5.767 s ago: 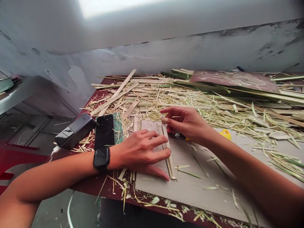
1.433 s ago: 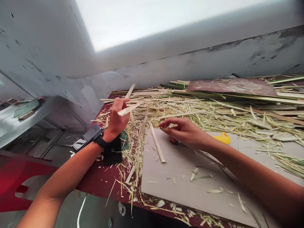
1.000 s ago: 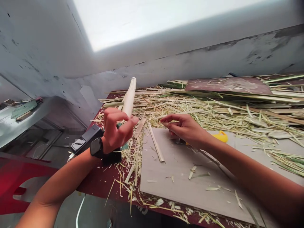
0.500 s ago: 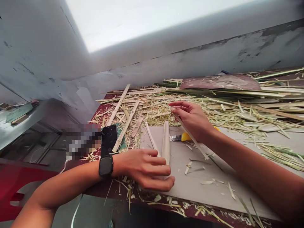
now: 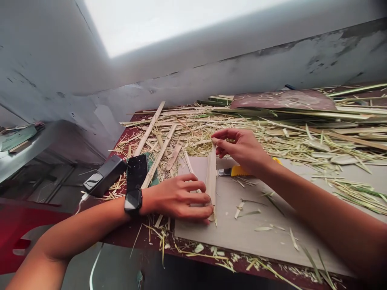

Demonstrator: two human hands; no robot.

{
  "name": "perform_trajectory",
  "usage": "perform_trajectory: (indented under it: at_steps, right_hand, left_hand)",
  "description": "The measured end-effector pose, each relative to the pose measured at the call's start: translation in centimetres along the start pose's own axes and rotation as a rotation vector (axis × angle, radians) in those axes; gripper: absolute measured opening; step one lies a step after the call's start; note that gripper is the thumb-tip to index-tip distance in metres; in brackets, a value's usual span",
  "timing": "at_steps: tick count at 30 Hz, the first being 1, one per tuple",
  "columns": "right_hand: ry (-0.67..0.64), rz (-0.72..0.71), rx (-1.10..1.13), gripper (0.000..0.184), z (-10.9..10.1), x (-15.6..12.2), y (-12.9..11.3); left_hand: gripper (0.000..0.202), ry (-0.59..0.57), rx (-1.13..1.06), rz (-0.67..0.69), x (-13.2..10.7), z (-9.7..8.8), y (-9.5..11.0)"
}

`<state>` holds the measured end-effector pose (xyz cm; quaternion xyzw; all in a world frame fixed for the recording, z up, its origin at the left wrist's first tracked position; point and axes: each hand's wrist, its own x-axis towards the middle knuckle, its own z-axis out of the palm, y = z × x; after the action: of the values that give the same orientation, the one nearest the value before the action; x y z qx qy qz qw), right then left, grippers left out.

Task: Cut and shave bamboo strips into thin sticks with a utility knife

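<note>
My right hand (image 5: 243, 149) is closed in a pinch on the upper end of a thin, pale bamboo strip (image 5: 213, 177). That strip lies lengthwise along another flat bamboo strip (image 5: 209, 171) on a light board (image 5: 260, 237). Over the strips' lower end, my left hand (image 5: 189, 200) curls its fingers, slightly apart, and holds them against the board; the thumb is partly hidden. A narrower strip (image 5: 189, 163) runs under the left hand. Just right of the strips lies a yellow utility knife (image 5: 238, 170) with its blade out, partly covered by my right wrist.
A black phone (image 5: 137, 172) and a dark charger block (image 5: 105, 176) with a white cable lie at the table's left edge. Shavings (image 5: 205, 137) and long strips (image 5: 347, 117) heap along the back. A red chair (image 5: 27, 229) stands lower left.
My right hand has moved slightly left, bringing its tilted thin strip upright alongside the other strip. My left hand has shifted a little up and left in view.
</note>
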<state>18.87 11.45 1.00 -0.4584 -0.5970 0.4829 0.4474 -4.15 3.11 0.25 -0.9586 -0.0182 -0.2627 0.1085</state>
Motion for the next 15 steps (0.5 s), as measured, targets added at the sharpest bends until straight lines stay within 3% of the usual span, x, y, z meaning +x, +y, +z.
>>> perform_trajectory:
  at_steps: [8, 15]
  right_hand:
    - [-0.056, 0.108, -0.104, 0.033, 0.07, -0.15, 0.01]
    - [-0.089, 0.157, -0.161, 0.043, 0.20, -0.35, 0.11]
  left_hand:
    - [0.023, 0.023, -0.018, -0.042, -0.18, 0.26, 0.03]
    - [0.021, 0.009, -0.042, -0.067, -0.08, 0.27, 0.04]
